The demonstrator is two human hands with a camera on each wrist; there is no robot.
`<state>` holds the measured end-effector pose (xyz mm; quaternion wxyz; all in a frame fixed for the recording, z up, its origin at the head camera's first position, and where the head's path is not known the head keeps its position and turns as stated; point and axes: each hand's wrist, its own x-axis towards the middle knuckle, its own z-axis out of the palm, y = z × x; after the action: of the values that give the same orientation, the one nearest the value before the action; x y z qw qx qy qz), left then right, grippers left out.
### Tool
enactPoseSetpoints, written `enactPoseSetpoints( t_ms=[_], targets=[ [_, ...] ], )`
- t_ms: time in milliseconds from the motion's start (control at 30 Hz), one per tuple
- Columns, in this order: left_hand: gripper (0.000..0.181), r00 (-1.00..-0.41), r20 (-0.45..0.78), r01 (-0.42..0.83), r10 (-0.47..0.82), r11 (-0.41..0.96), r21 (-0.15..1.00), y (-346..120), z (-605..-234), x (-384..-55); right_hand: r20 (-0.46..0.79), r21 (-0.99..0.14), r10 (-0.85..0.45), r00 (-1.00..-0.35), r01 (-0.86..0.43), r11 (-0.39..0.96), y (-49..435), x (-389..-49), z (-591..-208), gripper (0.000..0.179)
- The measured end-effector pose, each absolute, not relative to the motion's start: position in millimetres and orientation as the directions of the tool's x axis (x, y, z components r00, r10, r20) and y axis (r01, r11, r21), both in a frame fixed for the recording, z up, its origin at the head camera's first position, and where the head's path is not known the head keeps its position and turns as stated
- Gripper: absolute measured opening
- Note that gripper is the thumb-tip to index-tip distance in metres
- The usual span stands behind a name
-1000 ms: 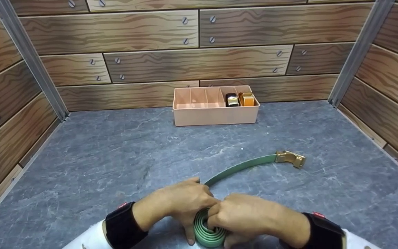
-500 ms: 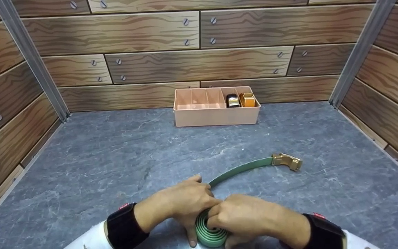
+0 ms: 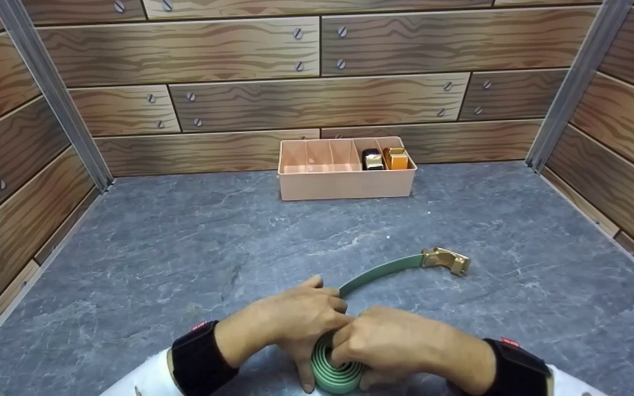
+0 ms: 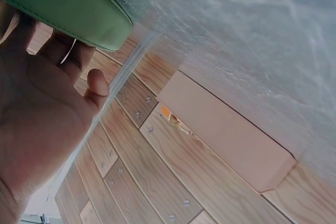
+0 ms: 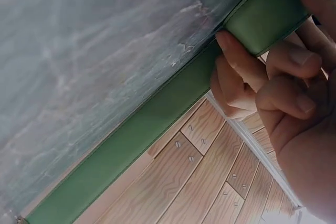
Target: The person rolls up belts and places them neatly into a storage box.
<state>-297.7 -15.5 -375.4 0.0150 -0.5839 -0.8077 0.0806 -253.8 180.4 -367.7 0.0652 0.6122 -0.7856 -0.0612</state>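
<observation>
A green belt (image 3: 380,270) stands on edge, its near part wound into a spiral coil (image 3: 337,377) and its free end curving away to a gold buckle (image 3: 444,259). My left hand (image 3: 300,316) holds the coil's left side, thumb on the near side and fingers where the strap joins. My right hand (image 3: 391,341) pinches the coil's wall, with fingers dipped into its centre and the thumb outside. In the left wrist view the coil (image 4: 68,11) lies above the left hand (image 4: 42,98). In the right wrist view the strap (image 5: 126,135) runs to lower left from the right hand (image 5: 310,124).
A pink divided box (image 3: 344,186) stands against the back wall. Its two right compartments hold a black rolled belt with a shiny buckle (image 3: 372,159) and an orange one with a gold buckle (image 3: 397,158). Wood-patterned walls (image 3: 245,49) surround the grey marbled tabletop (image 3: 174,236).
The buckle end has been drawn left and slightly nearer, and the strap's free length has become shorter. Both hands stay around the coil in nearly the same place.
</observation>
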Motion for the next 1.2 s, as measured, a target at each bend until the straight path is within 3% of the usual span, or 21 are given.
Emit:
enactPoseSetpoints(
  t_ms=[367, 500, 733, 900, 1200],
  targets=[
    [0.084, -0.315, -0.057, 0.939, 0.947, 0.302, -0.162, -13.5, -376.9, -296.3, 0.035, 0.151, -0.969, -0.245, -0.957, 0.247, 181.2, -255.2, -368.3, 0.029],
    [0.089, -0.315, -0.028, 0.935, 0.949, 0.305, -0.183, -13.0, -376.5, -296.4, 0.027, 0.155, -0.967, -0.253, -0.955, 0.254, 181.1, -255.2, -367.3, 0.034],
    [0.097, -0.295, 0.006, 0.942, 0.955, 0.292, -0.163, -13.9, -376.1, -299.4, 0.043, 0.172, -0.963, -0.264, -0.948, 0.268, 182.6, -255.9, -368.3, 0.025],
    [0.097, -0.297, 0.03, 0.938, 0.954, 0.297, -0.181, -12.7, -376.4, -297.9, 0.003, 0.164, -0.96, -0.281, -0.947, 0.278, 182.5, -254.8, -366.7, 0.034],
    [0.1, -0.311, 0.001, 0.938, 0.95, 0.307, -0.159, -14.8, -373.7, -299.3, 0.04, 0.177, -0.961, -0.272, -0.945, 0.275, 181.8, -256.6, -366.7, 0.023]
  ],
)
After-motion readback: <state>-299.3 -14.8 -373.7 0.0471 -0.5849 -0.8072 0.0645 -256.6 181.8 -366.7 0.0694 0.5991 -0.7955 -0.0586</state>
